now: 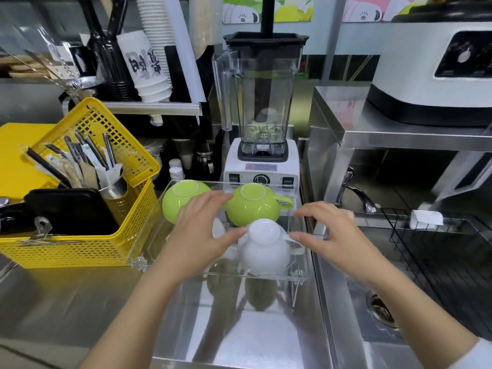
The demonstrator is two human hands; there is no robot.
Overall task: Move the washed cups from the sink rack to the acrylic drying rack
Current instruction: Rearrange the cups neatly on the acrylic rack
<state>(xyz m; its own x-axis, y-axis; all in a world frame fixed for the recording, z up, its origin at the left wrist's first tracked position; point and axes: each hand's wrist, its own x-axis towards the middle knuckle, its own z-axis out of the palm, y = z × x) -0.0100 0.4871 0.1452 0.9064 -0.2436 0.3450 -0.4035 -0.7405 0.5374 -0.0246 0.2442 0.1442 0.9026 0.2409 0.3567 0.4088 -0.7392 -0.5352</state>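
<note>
White cup (pixel 263 245) sat upside down in rack (pixel 149 235) w/ two green cups (pixel 251 206) behind. Left hand (pixel 205 233) & right hand (pixel 332 233) flanked it, fingers spread loose, tips at its sides, no firm grip.

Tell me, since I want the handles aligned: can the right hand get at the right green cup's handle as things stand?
Probably yes: the right hand hovers open just in front of the handle, nothing lying between them.

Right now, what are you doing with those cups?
A person is putting washed cups upside down in the clear acrylic rack. Two green cups sit at the back. Both hands, left hand and right hand, are open on either side of a white cup in front. The black sink rack looks empty.
</note>
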